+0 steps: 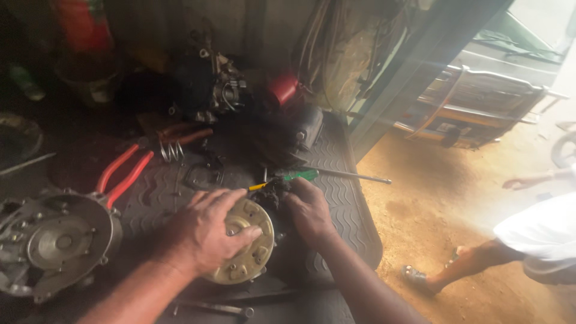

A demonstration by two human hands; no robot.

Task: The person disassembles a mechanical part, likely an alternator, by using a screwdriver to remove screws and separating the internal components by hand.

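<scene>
Your left hand (207,231) lies spread over a round brass-coloured disc (246,255), fingers curled on its face and rim, pressing it down on the black ribbed mat (348,204). Your right hand (309,210) rests just beside the disc, closed around a dark engine part (273,195); what the fingers grip there is hidden. A green-handled screwdriver (324,174) lies just beyond that hand. Red-handled pliers (123,174) lie to the left, above a grey round engine cover (57,240). A passer-by's leg (462,267) crosses the sandy ground at right.
</scene>
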